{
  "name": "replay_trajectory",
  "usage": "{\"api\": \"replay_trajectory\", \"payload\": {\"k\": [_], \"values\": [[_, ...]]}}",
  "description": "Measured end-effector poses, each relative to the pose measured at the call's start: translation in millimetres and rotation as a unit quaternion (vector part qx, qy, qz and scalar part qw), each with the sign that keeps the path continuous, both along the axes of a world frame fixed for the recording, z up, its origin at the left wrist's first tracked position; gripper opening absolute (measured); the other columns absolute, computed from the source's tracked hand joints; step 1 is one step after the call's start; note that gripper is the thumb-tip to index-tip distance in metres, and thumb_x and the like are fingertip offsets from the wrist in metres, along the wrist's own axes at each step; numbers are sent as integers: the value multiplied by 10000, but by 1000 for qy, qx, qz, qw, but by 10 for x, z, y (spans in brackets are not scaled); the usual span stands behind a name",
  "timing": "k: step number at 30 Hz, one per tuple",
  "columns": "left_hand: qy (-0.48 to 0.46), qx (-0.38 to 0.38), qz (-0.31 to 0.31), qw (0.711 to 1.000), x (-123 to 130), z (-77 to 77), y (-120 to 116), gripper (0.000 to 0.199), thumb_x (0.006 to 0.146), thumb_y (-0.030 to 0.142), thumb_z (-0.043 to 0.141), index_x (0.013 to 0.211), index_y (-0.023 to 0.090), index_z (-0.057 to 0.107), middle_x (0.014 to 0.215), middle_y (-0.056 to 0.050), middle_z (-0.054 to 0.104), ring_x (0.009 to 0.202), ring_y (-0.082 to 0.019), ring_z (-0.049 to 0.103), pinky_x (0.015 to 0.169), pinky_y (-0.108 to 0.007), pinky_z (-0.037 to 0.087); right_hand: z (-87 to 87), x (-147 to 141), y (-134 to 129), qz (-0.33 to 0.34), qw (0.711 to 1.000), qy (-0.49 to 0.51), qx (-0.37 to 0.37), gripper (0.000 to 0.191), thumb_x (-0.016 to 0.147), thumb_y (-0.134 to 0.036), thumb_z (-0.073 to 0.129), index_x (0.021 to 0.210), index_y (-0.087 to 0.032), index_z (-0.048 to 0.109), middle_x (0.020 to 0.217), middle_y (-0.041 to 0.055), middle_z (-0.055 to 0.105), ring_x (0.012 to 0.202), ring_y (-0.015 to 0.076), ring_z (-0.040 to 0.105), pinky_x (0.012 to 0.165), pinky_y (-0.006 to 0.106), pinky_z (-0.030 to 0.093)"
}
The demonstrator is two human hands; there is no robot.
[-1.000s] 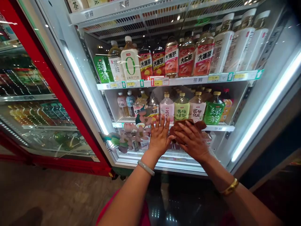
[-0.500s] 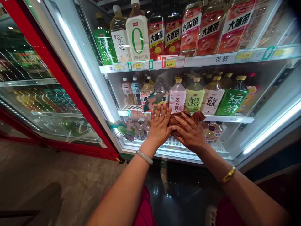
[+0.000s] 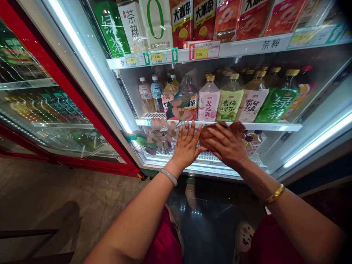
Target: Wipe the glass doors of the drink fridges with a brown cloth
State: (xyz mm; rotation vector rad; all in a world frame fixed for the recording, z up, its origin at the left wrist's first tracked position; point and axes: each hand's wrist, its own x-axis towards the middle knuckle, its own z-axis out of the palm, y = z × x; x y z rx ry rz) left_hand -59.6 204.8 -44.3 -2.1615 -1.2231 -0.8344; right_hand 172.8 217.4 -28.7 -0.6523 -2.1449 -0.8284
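Note:
My left hand (image 3: 185,145) lies flat on the glass door of a lit drinks fridge, fingers spread and nothing in it. A pale bangle circles that wrist. Beside it my right hand (image 3: 228,145) presses a bunched brown cloth (image 3: 237,127) against the same glass, its fingers stretched over the cloth and slightly blurred. Part of the cloth is hidden under the hand. Left of my left hand, a pink flower sticker (image 3: 159,134) with green leaves decorates the glass.
Behind the glass, tea bottles (image 3: 208,101) stand on a middle shelf, and larger bottles (image 3: 181,22) fill the shelf above. A red-framed fridge door (image 3: 71,102) stands to the left. Below are a grey floor (image 3: 110,187) and a white shoe (image 3: 244,234).
The view has shifted, so the shelves sit higher in it. My right hand has moved slightly right with the cloth, while my left hand stays spread on the glass.

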Motion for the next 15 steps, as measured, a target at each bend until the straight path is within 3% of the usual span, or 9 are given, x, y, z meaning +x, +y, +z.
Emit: {"api": "replay_trajectory", "payload": {"k": [5, 8, 11, 15], "values": [[-4, -2, 5, 1000, 53, -18, 18, 840, 1022, 612, 396, 1669, 163, 104, 1735, -167, -41, 1600, -325, -106, 1308, -580, 46, 206, 134, -15, -59, 990, 130, -16, 469, 902, -375, 715, 1354, -297, 615, 1603, 65, 471, 1566, 338, 287, 1244, 549, 347], [-6, 3, 1, 1000, 101, -56, 20, 832, 1029, 585, 411, 1667, 150, 103, 1730, -180, -61, 1596, -331, -119, 1301, -597, 25, 63, 46, -22, -32, 997, 68, -26, 438, 909, -371, 712, 1326, -265, 629, 1599, 81, 478, 1572, 329, 274, 1255, 566, 309], [7, -8, -10, 1000, 154, -132, 9, 853, 1027, 592, 410, 1666, 133, 80, 1732, -188, 12, 1608, -316, -71, 1306, -580, 27, -115, 57, -17, 1, 1000, -10, -23, 358, 932, -339, 693, 1282, -284, 645, 1535, 52, 561, 1534, 288, 366, 1275, 577, 254], [29, -18, -24, 999, 259, -210, 10, 849, 1023, 594, 415, 1665, 135, 102, 1731, -180, 89, 1617, -297, 0, 1318, -542, 49, -28, 360, -9, -13, 1000, 3, -8, 397, 925, -319, 700, 1314, -283, 625, 1567, 58, 524, 1555, 270, 327, 1260, 544, 317]]}}
